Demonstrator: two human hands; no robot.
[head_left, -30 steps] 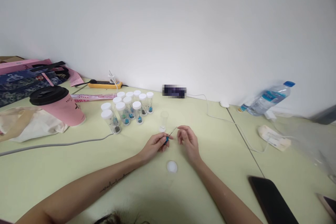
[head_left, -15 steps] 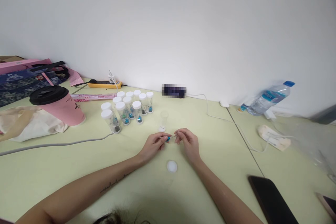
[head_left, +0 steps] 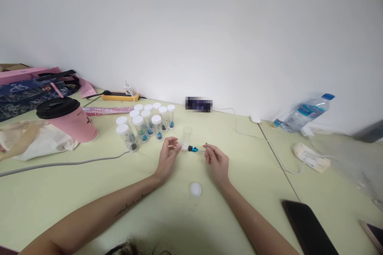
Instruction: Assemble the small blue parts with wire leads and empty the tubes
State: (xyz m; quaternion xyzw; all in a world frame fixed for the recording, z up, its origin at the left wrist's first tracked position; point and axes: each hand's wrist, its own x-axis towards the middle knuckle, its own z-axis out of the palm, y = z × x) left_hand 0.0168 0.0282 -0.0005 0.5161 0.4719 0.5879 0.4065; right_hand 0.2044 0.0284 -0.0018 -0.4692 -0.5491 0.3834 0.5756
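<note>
Blue-headed pin (head_left: 195,149) juts from the right hand (head_left: 218,163), its thin shank pinched between thumb and finger, its head toward the left hand (head_left: 167,160). That one is loosely curled, nothing visible in it, beside the tube (head_left: 187,136). The pin looks light and stiff (the slim shank may roll); holding it there, clear of the perhaps delicate head, seems best.

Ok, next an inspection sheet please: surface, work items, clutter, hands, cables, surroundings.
Surface: pale green tabletop, seam at right.
Work items: blue-headed piece; standing clear tube; white cap on the tabletop; capped tubes grouped left.
Clutter: pink cup, water bottle, dark phone.
Left hand: beside the clear tube, contact unclear.
Right hand: fingers hold the blue-headed piece's thin shaft.
Cables: grey cable left; white cable right.
Surroundings: white wall behind.
</note>
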